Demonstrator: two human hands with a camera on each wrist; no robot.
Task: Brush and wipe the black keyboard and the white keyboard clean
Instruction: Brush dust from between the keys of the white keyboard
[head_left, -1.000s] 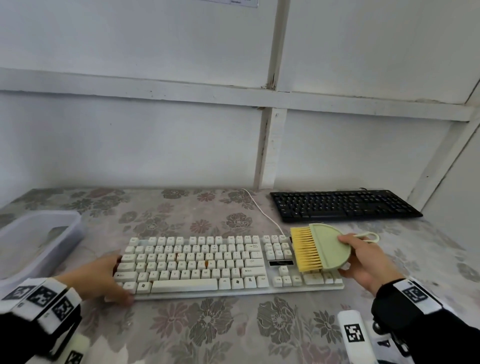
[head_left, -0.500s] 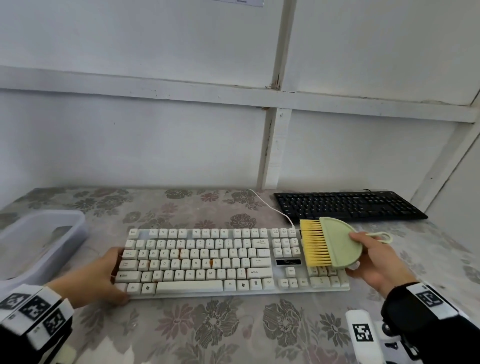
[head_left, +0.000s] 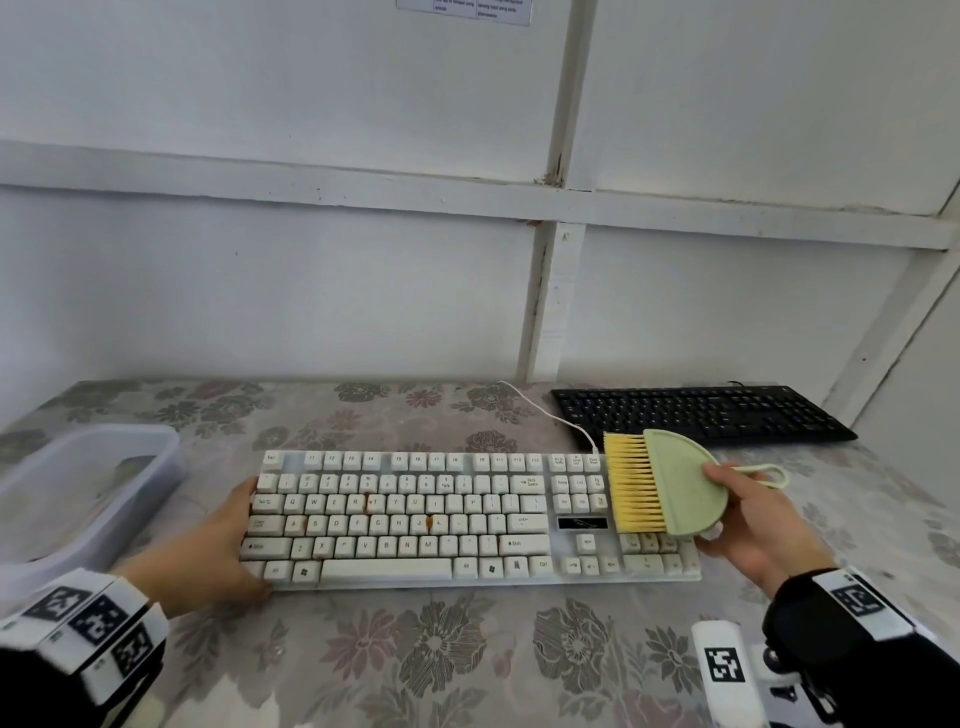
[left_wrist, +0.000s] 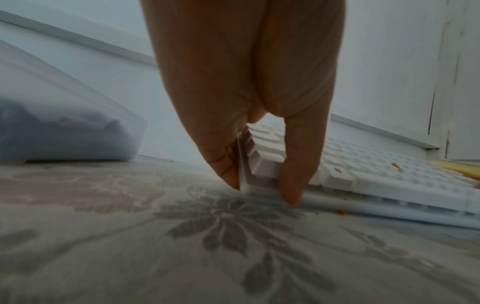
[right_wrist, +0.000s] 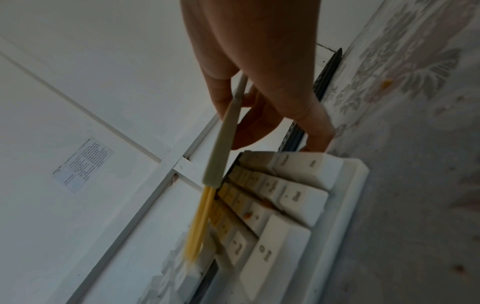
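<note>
Overhead, from the head view, the white keyboard is seen lying flat on the flowered bench, with the black keyboard set further back to the right, against the wall. The left hand is laid against the white keyboard's left end, thumb at the near corner, fingers along the side edge. The brush is held by the right hand over the number pad, yellow bristles pointing left, thumb on the green body. Rust-coloured stains are noted on several keys. A translucent tub stands at the left.

From the left wrist view, the left hand is seen bracing the white keyboard: fingers fairly straight, set on either side of the corner rather than wrapped round it. Orange crumbs are noted on the keys and front edge.

From the right wrist view, the right hand is seen pinching the thin brush between thumb and curled fingers; the bristle tips are near or touching the keys of the white keyboard, which cannot be settled.

Handling, as judged: the keyboard is probably light, rigid and liable to slide, so bracing at an end edge suits; keycaps may lift if snagged. The brush is light, with soft bristles, and is best held by its body.
</note>
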